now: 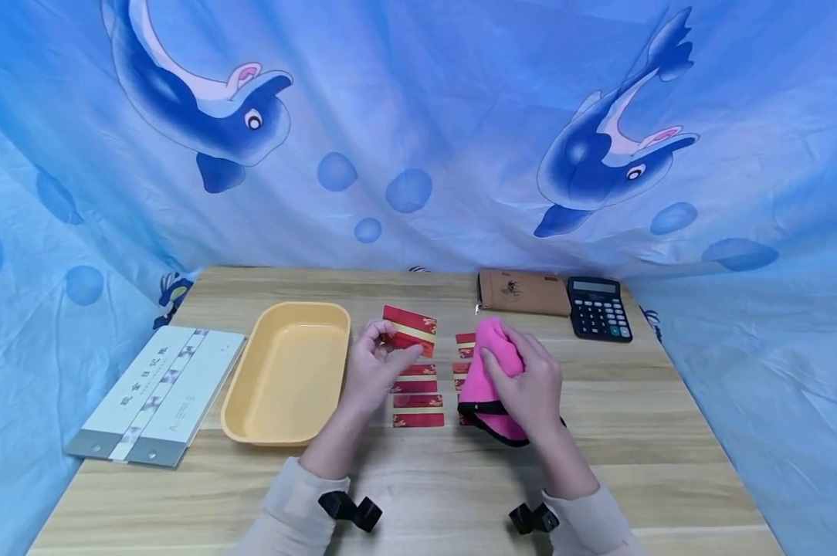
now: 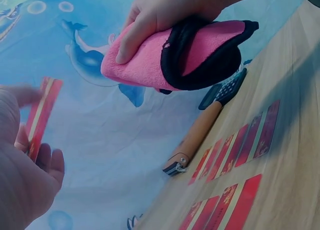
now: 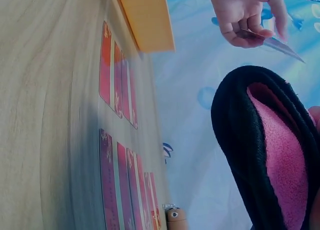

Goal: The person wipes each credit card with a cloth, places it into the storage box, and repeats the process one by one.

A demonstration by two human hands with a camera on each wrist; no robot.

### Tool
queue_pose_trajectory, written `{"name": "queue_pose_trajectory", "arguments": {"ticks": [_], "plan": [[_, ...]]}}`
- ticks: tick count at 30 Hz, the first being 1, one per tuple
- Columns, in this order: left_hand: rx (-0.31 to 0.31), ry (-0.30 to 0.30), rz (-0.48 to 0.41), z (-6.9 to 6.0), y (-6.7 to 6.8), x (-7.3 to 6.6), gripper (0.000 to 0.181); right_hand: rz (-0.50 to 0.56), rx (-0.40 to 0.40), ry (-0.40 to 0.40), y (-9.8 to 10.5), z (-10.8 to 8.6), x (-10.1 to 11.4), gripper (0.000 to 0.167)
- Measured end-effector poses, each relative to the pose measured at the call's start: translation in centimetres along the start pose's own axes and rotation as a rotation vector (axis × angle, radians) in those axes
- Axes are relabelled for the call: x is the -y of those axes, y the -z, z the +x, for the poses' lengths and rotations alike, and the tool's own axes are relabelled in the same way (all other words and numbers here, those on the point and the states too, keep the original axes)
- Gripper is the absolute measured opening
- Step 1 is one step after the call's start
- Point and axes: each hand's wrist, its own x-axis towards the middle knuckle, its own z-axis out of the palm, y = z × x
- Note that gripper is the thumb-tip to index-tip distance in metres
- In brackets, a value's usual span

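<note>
Between thumb and fingers my left hand [image 1: 377, 367] pinches a red card with a gold band [image 1: 410, 328], lifted above the table. In the left wrist view the same card [image 2: 46, 112] is tilted on edge. A folded pink cloth with black edging [image 1: 496, 359] is bunched in my right hand [image 1: 535, 382], raised off the table in the left wrist view. Below the hands, similar red cards lie in two columns; the left column has a card [image 1: 418, 411] nearest me. The cloth partly hides the right column's cards [image 1: 464, 345] in the head view.
A yellow plastic tray [image 1: 231, 409] stands left of the cards, beside a white-and-grey ledger book [image 1: 157, 394]. Toward the back right lie a brown zip wallet [image 1: 530, 293] and a black calculator [image 1: 599, 309]. A blue dolphin-print curtain [image 1: 418, 116] surrounds the wooden table [image 1: 634, 463].
</note>
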Motion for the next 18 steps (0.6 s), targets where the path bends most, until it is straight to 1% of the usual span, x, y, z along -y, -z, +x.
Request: {"name": "queue_pose_trajectory", "arguments": {"ticks": [2, 4, 6, 7, 8, 11, 13, 15, 18], "plan": [[0.014, 0.014, -0.002, -0.13, -0.05, 0.10, 0.047, 0.005, 0.002, 0.004, -0.12, -0.06, -0.05, 0.046], [0.015, 0.035, 0.030, -0.22, -0.11, 0.23, 0.058, 0.007, 0.002, 0.006, -0.20, -0.12, -0.08, 0.046], [0.017, 0.046, 0.033, -0.25, -0.21, 0.35, 0.061, 0.010, 0.002, 0.005, -0.26, -0.21, -0.12, 0.046], [0.020, 0.043, 0.028, -0.26, -0.25, 0.36, 0.060, 0.010, 0.003, 0.003, -0.28, -0.24, -0.16, 0.046], [0.026, 0.034, 0.004, -0.27, -0.27, 0.42, 0.056, 0.013, 0.002, 0.002, -0.30, -0.26, -0.17, 0.045], [0.067, -0.015, -0.094, -0.15, -0.28, 0.53, 0.041, 0.020, 0.000, 0.001, -0.36, -0.26, -0.21, 0.045], [0.098, -0.015, -0.175, -0.03, -0.32, 0.47, 0.039, 0.031, -0.002, -0.002, -0.40, -0.24, -0.21, 0.044], [0.124, 0.024, -0.250, 0.14, -0.37, 0.40, 0.044, 0.037, -0.001, -0.006, -0.42, -0.21, -0.22, 0.044], [0.121, 0.142, -0.321, 0.25, -0.39, 0.30, 0.050, 0.049, 0.002, -0.010, -0.43, -0.21, -0.20, 0.044]]}}
